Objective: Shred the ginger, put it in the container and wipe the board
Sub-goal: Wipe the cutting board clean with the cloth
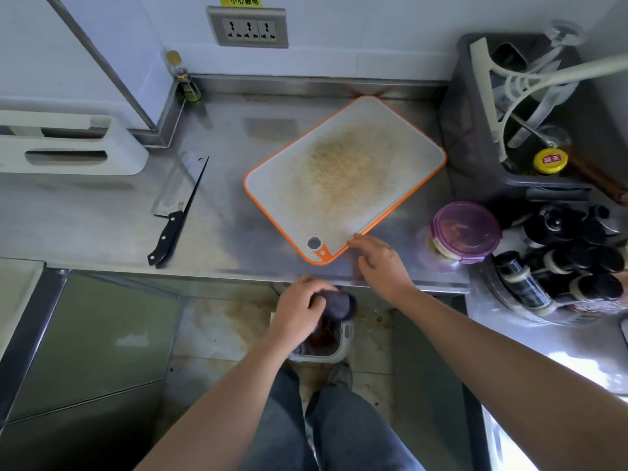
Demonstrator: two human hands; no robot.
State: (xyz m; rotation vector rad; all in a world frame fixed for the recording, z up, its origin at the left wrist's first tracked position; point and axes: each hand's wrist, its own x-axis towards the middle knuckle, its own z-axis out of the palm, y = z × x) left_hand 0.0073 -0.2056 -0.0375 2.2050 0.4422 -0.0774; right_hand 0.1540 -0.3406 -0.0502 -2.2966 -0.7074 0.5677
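Left hand [299, 311] grips what seems a dark cloth [339, 304]; just ahead the orange-rimmed white plastic board [343, 171] slants away rightward, relaxed right hand [380, 263] touching its near edge

A brushed-steel counter [102, 212] is shown, dully reflective. The board [343, 171] is seen in matt white plastic edged in orange, its middle scored rough and stained tan. The knife [183, 185] is formed of bright metal with a glossy black handle. The container [465, 229] is lidded in translucent purple plastic; the cloth [336, 305] is dark, matt fabric.
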